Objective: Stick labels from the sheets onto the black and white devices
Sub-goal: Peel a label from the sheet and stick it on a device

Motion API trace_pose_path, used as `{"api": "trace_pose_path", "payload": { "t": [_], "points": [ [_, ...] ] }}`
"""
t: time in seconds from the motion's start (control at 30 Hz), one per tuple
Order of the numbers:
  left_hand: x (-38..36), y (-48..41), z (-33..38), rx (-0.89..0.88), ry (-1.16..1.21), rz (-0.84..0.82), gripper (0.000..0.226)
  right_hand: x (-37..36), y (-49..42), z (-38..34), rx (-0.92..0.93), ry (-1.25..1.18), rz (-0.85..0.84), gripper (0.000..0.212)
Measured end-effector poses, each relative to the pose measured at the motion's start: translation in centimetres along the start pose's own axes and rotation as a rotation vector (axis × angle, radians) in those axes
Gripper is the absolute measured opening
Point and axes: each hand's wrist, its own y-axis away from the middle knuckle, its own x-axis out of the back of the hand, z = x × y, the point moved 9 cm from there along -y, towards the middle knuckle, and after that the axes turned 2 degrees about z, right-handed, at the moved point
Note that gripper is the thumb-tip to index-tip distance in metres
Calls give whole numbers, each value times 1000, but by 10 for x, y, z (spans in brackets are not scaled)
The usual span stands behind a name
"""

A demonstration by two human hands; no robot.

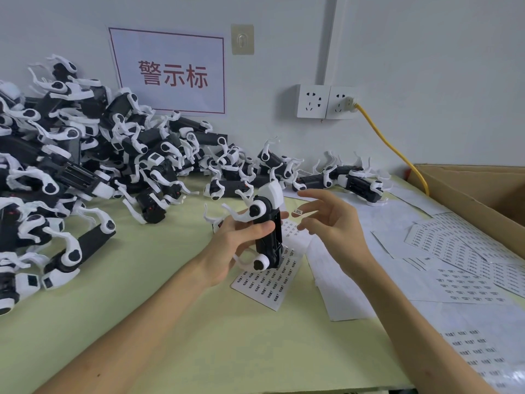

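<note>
The left grip is curling round a black and white device, holding it upright above the bench. Just right of that device, the right grip is hovering with fingers spread, carrying a small label on one fingertip. A label sheet is lying below the device, and a pile of devices is sitting to its left.

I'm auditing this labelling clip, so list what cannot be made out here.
Head view only.
The label on a right hand fingertip: print too small to read.
The device: far side hidden by the left hand gripping it.
The sheet below: partly covered by the device, print blurred.
The box: cut off by the right edge, contents unseen.
The pile: cut off by the left edge.
</note>
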Motion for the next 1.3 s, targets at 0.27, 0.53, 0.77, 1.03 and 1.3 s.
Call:
{"api": "trace_pose_path", "payload": {
  "t": [0.27, 0.53, 0.77, 1.03, 1.3],
  "points": [
    [0, 0, -1, 5, 9, 3, 37, -2, 2, 1, 11, 96, -3, 41],
    [2, 0, -5, 38, 16, 14, 41, -3, 2, 4, 16, 168, -2, 30],
    [0, -2, -7, 39, 57, -14, 37, -5, 2, 4, 22, 212, -10, 24],
    [3, -3, -8, 18, 54, -17, 36, -4, 3, 8, 9, 219, -3, 21],
    [7, -4, -11, 32, 57, -2, 52, -4, 5, -4, 138, 365, 51, 23]
  ]
}}
